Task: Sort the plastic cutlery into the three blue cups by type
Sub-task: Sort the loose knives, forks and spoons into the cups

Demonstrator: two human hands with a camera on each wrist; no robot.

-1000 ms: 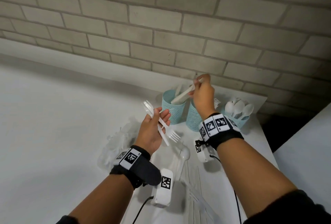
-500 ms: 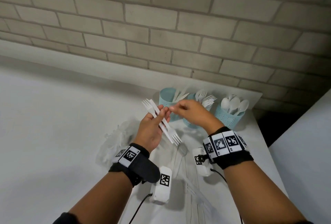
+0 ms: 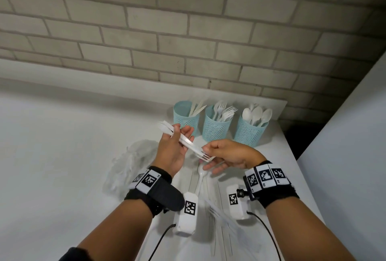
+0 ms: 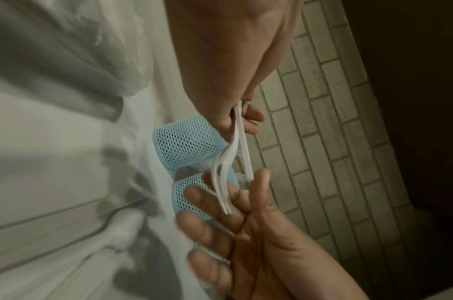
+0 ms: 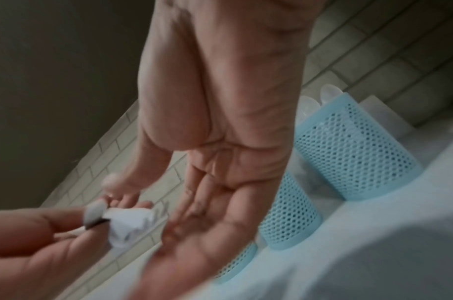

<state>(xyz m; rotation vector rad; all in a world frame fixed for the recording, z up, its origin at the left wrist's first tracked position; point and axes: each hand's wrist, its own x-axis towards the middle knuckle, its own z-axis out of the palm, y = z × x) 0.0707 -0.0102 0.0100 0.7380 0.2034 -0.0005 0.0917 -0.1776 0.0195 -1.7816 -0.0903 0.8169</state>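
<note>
Both hands meet just above the table, in front of the three cups. Our left hand [image 3: 170,152] curls its fingers and thumb round a small bundle of white plastic forks [image 3: 183,142], which slants from upper left down to lower right, with tines showing at both ends. Our right hand [image 3: 227,155] comes in from the right with its fingers fairly straight and spread under the lower tines; the left wrist view shows those tines resting against the right fingers [image 4: 207,205], with the thumb raised beside them. We cannot tell whether the right hand pinches a fork yet; it looks loosely open.

Along the table's far edge, by the brick wall [image 3: 188,31], stand three blue mesh cups in a row, close together. We see knives in the left cup [image 3: 186,121], forks in the middle cup [image 3: 217,127] and spoons in the right cup [image 3: 249,133], all with heads upward.

A white spoon [image 3: 201,177] lies on the table [image 3: 271,160] just below our hands, and more pale cutlery [image 3: 221,217] lies between our forearms toward the near edge, hard to sort by type. Crumpled clear plastic wrap [image 3: 129,164] sits to the left of our left wrist.
</note>
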